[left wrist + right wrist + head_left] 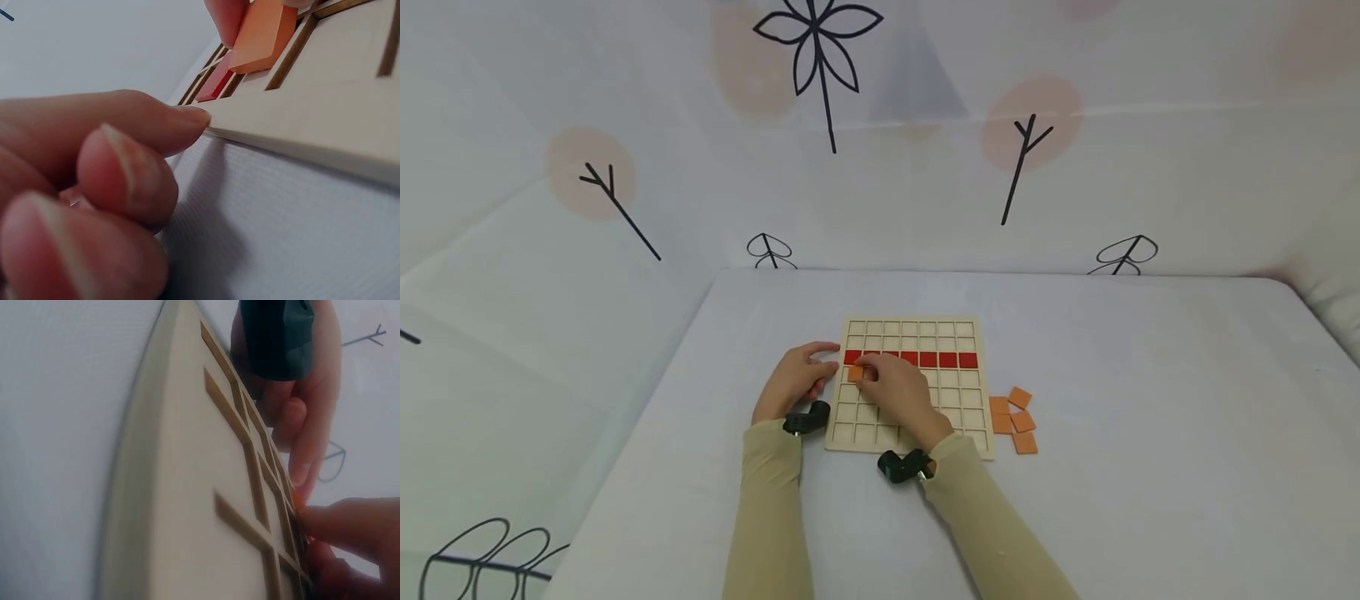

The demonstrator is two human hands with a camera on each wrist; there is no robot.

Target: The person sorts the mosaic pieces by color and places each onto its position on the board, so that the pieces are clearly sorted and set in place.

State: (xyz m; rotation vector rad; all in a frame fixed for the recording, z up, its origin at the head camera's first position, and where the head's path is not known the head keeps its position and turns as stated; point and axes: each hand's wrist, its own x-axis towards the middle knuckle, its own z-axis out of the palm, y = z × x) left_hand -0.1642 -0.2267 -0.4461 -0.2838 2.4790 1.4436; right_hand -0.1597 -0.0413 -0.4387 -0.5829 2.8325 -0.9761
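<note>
A pale wooden grid board (949, 379) lies on the table, with a row of red square tiles (928, 360) across it. My right hand (901, 392) reaches over the board and pinches an orange square tile (855, 374) at the leftmost cell just below the red row. In the left wrist view this orange tile (265, 37) is tilted, its lower edge at the grid beside a red tile (215, 81). My left hand (793, 379) is at the board's left edge, holding nothing; its index fingertip (197, 117) touches the rim. Part of the red row is hidden behind the right hand.
Several loose orange tiles (1023, 421) lie just right of the board. A white cloth covers the table (1135, 467), and a patterned white curtain (910, 192) hangs behind it.
</note>
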